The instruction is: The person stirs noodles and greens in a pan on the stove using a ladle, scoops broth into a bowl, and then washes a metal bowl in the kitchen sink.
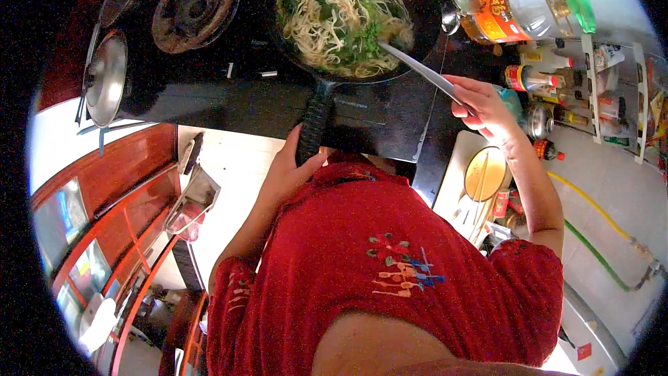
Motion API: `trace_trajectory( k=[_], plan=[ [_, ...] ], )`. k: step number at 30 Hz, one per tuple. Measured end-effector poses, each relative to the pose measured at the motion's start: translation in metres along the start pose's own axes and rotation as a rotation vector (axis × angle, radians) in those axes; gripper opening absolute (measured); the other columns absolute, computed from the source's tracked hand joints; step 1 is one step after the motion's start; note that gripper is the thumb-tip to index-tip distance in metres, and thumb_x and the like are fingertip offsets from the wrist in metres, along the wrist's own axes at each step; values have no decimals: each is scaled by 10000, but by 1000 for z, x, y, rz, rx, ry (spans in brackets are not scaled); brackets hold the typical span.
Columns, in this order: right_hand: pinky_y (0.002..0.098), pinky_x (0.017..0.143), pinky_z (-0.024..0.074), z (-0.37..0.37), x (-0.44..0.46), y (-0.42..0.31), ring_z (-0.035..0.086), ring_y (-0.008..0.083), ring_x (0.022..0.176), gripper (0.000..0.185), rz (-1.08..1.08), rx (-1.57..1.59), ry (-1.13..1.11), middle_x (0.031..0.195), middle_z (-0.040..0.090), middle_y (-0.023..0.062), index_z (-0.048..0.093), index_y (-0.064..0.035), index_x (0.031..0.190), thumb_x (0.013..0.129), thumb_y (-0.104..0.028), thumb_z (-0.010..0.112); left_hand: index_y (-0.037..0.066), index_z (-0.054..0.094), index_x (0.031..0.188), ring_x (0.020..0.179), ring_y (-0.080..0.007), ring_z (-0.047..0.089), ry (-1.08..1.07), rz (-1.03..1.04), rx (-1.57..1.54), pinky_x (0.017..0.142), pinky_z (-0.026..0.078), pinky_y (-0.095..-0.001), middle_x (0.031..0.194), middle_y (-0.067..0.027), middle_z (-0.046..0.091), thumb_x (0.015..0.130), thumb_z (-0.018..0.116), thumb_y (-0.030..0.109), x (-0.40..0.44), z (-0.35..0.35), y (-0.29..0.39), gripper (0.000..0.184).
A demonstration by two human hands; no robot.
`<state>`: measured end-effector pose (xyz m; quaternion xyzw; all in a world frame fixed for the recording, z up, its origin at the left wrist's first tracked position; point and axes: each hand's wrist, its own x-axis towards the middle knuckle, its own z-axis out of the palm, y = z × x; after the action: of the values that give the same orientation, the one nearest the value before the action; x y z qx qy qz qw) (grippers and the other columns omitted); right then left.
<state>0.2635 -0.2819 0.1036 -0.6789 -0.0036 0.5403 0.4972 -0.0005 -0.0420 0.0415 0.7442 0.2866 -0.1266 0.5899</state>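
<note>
A red shirt (348, 237) is filling the foreground, and beyond it the left hand (296, 163) is gripping the handle (316, 115) of a wok (428, 10), fingers closing around its near end. The right hand (483, 108) is holding a spatula (421, 69) in curled fingers, its tip touching the noodles (313, 28) and greens (370, 36) that are lying in the wok.

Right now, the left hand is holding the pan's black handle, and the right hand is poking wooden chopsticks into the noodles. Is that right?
Not quite: they aren't wooden chopsticks. The head view shows the right hand holding a grey utensil, its far end in the noodles. The left hand does hold the black handle of the pan.
</note>
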Motion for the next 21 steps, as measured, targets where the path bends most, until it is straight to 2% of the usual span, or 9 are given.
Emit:
trace_trajectory(
  k=[5,9,12,13,16,17,20,21],
  plan=[
    [134,362,231,4,-27,-18,374,10,486,345,-37,-69,123,615,447,-33,471,-35,1224,908,-173,465,14,293,1315,1003,-278,543,11,4,63,864,403,-314,1090,-206,549,760,614,405,2,2,-8,751],
    [148,372,267,-9,-41,-33,376,10,458,347,-127,-317,127,591,452,-29,472,-38,1223,905,-178,470,16,298,1316,1010,-272,541,20,-3,49,870,400,-316,1106,-202,543,759,615,404,0,2,-3,750],
    [161,397,297,-13,-37,-36,391,20,466,357,-291,-659,274,583,452,-38,466,-25,1224,906,-190,469,16,301,1316,1010,-260,538,35,-2,45,871,399,-315,1112,-196,541,757,617,413,1,4,-7,755],
    [200,452,364,-16,-36,-35,442,45,495,345,-356,-781,349,591,484,2,485,-66,1220,895,-181,481,16,301,1317,1009,-257,537,35,-6,35,870,399,-315,1112,-194,541,757,618,417,1,4,-6,758],
    [248,528,421,-9,-42,-54,505,112,531,333,-399,-1203,599,653,554,72,515,-137,1205,873,-165,503,17,297,1321,1016,-253,531,34,-11,-17,874,396,-315,1118,-192,537,756,620,425,0,6,-4,769],
    [296,580,456,-8,-41,-56,567,194,580,324,-500,-1285,669,753,606,115,540,-192,1179,858,-153,522,17,292,1324,1024,-254,526,32,-7,-46,878,393,-314,1124,-194,533,756,619,427,0,8,-6,773],
    [330,594,471,-13,-21,-57,590,262,619,326,-837,-1441,750,829,632,124,544,-198,1173,850,-154,538,17,277,1334,1072,-262,496,48,25,-78,909,369,-313,1172,-201,502,764,614,421,-1,10,-6,776],
    [350,567,477,-15,-10,-53,602,263,635,315,-867,-1481,801,822,629,112,562,-211,1150,840,-162,556,16,271,1337,1091,-265,484,59,39,-78,922,358,-312,1192,-204,488,767,611,418,-1,10,-6,776]
  ],
)
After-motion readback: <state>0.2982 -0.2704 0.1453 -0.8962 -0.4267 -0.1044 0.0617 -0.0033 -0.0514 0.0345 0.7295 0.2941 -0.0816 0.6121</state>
